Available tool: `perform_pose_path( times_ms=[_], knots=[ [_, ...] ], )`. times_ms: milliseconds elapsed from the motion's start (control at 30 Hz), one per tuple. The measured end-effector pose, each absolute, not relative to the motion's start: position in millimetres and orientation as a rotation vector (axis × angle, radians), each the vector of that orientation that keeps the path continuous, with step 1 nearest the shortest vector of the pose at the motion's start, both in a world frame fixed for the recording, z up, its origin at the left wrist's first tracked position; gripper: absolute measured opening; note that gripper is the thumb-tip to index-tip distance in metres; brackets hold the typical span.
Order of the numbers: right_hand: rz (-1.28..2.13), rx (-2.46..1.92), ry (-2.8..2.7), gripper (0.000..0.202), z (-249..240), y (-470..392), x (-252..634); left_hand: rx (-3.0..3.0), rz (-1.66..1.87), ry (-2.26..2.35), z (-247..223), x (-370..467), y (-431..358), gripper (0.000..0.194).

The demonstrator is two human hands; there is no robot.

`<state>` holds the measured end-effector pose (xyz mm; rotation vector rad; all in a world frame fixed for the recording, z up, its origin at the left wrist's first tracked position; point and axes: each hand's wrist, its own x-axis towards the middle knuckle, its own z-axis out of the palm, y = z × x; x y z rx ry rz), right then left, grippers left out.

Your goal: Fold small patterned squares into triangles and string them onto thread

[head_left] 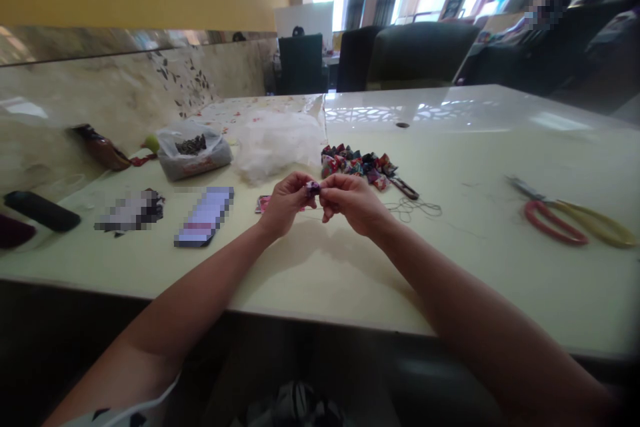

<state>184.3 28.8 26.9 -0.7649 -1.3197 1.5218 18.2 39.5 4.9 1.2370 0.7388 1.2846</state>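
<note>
Over the table, my left hand [286, 205] and my right hand [354, 204] meet, both with fingers pinched on a small dark purple patterned piece of fabric [313, 188]. Whether a needle is between the fingers is too small to tell. Partly hidden behind my left hand lies a pink patterned fabric piece [263, 203]. Just beyond my right hand is a pile of small stuffed fabric pieces [357, 163] in red, green and dark prints. Thread snips [405, 188] rest against that pile, and loose dark thread [415, 209] is tangled in front of them.
Scissors [555, 213] with red and yellow handles lie at the right. To the left are a phone [204, 217], a plastic bag [195, 159] of dark bits, white fluffy stuffing [277, 145], dark fabric scraps [133, 210] and a black thread spool [43, 210]. Chairs [423, 53] stand beyond the table.
</note>
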Motion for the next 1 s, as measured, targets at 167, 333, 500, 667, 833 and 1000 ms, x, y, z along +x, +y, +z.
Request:
perform_pose_path(
  times_ms=[167,333,500,667,833,1000],
  knots=[
    [1.293,-0.848,-1.413,0.009,27.8,28.7,184.0,1.058,1.218,0.765,1.5,19.8,42.0,0.053],
    [0.827,-1.065,-1.575,0.006,21.0,33.1,184.9,1.107,1.261,0.935,0.7,17.9,43.0,0.047],
    [0.485,-1.03,-1.805,0.012,16.7,33.4,185.0,1.15,1.232,0.861,4.1,21.3,39.3,0.043],
    [0.405,-1.009,-1.828,0.012,15.2,32.1,182.7,0.966,1.244,0.733,6.6,22.3,38.1,0.045],
    [0.66,-0.996,-1.736,0.009,17.5,32.9,185.3,0.91,1.232,0.675,6.3,21.0,39.6,0.043],
    [1.06,-0.972,-1.573,0.019,20.5,35.4,189.5,1.085,1.218,0.711,6.3,21.0,39.5,0.039]
  ],
)
